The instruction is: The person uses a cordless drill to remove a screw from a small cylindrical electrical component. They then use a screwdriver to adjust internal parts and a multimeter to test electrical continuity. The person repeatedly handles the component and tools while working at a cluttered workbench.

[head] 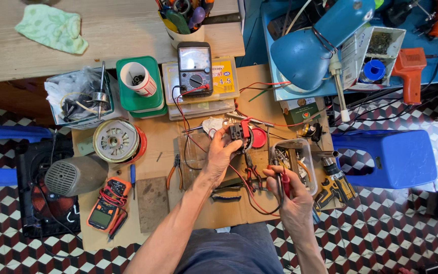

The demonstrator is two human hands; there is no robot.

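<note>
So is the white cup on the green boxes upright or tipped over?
Upright: the white cup stands mouth-up on the green boxes, and small dark parts show inside.

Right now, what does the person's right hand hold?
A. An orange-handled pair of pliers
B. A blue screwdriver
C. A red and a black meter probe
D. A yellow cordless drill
C: the right hand grips a red and a black probe together, their leads running off across the bench, while the left hand holds a small black part up near the analog meter.
</note>
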